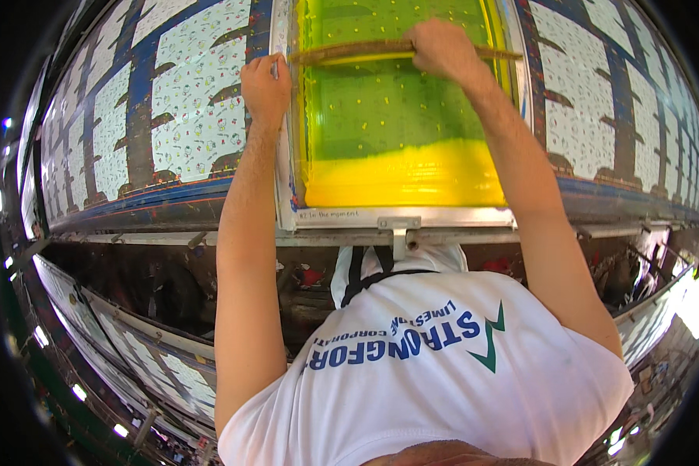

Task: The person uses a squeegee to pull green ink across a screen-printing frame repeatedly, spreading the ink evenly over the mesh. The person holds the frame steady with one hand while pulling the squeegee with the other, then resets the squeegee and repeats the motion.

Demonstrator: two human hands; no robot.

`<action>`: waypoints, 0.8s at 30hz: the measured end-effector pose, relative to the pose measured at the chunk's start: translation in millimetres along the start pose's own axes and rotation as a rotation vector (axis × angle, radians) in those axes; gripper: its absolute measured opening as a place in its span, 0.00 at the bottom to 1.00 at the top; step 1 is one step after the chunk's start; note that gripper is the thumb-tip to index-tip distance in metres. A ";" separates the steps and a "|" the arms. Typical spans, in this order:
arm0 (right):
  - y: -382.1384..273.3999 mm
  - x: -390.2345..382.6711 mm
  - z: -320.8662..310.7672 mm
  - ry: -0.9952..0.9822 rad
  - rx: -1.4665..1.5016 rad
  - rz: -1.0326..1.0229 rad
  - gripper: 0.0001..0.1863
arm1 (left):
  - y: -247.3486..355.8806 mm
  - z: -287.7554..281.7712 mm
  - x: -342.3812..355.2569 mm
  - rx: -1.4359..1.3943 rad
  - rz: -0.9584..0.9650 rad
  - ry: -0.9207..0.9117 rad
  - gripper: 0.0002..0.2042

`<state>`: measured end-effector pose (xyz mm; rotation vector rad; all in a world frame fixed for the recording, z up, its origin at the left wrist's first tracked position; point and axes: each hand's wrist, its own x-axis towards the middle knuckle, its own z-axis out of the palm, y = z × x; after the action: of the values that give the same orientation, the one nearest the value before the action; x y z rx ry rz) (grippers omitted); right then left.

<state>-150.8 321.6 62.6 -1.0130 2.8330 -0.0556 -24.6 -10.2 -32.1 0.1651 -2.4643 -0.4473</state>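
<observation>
My right hand (446,51) is closed over the middle of a long wooden squeegee (349,52), which lies crosswise on a green screen mesh (388,113). At the left rail of the screen-printing frame (443,218), my left hand (266,89) has its fingers curled against the metal edge. A thick band of yellow ink (404,180) spreads over the near end of the mesh. Small yellow specks and a thinner yellow film show on the rest of it. The squeegee's blade edge is partly hidden by its bar.
Printed white fabric panels (198,97) lie in rows on the long blue table to the left, with more panels (579,105) to the right. A metal bracket (399,225) sits at the frame's near edge, over a rail. Another table (163,365) stands behind me.
</observation>
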 end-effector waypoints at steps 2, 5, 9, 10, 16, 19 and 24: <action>-34.3 -58.0 4.4 -0.064 0.026 0.054 0.14 | -5.4 1.9 -1.9 0.007 0.002 -0.006 0.08; -84.1 -142.1 13.9 -0.067 0.098 0.078 0.17 | -9.4 4.2 -5.0 0.006 -0.013 0.020 0.10; -128.6 -214.5 28.3 0.053 0.114 0.115 0.17 | -4.9 6.7 -6.8 0.014 -0.023 -0.004 0.16; -135.3 -221.4 31.5 0.129 0.145 0.110 0.11 | -4.1 6.0 -6.9 0.040 -0.028 -0.021 0.18; -126.9 -214.6 28.8 0.104 0.114 0.035 0.10 | -3.6 -4.2 -12.3 0.088 -0.090 -0.116 0.24; -123.6 -218.7 24.4 0.060 0.125 0.022 0.10 | -4.5 -6.7 -14.6 0.107 -0.110 -0.143 0.23; -131.6 -242.2 23.7 0.065 0.151 -0.031 0.10 | -3.2 1.1 -3.6 0.065 -0.112 -0.138 0.22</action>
<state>120.6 373.4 76.6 -1.0404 2.8191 -0.3062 -22.3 -12.1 -36.0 0.3103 -2.6161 -0.4401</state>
